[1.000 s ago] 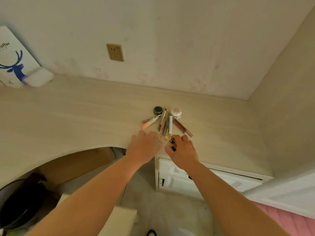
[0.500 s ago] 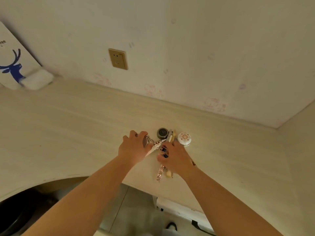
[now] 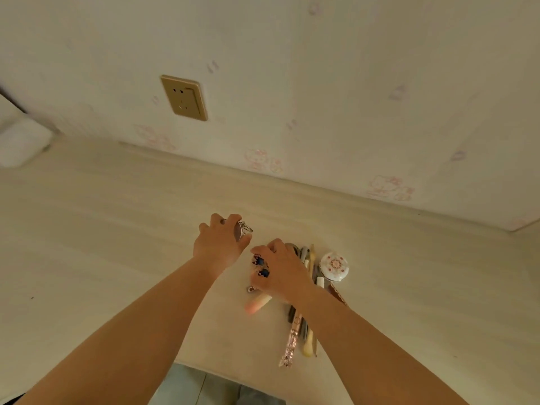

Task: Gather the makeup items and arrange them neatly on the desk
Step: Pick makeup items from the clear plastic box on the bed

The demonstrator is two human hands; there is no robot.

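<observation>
I see my left hand (image 3: 219, 244) over the pale worktop (image 3: 87, 229), its grip curled round a small metal eyelash curler (image 3: 244, 229) whose shiny loops stick out past the fingers toward 1 o'clock. My right hand (image 3: 282, 273) sits just beside it at 4 o'clock, fingers bent down onto the top of a bundle of makeup sticks (image 3: 295, 337); I cannot tell whether that grip actually pinches one of them or only presses on the pile. The bundle lies close together, running from under the hand toward 6 o'clock, near the front edge of the worktop. A pink tube (image 3: 258, 304) pokes out from under the right hand toward 7 o'clock. A round white compact (image 3: 334, 266) with a red pattern rests at 3 o'clock of the hand, touching the sticks. On the wall at 11 o'clock is a gold socket (image 3: 184, 97).
</observation>
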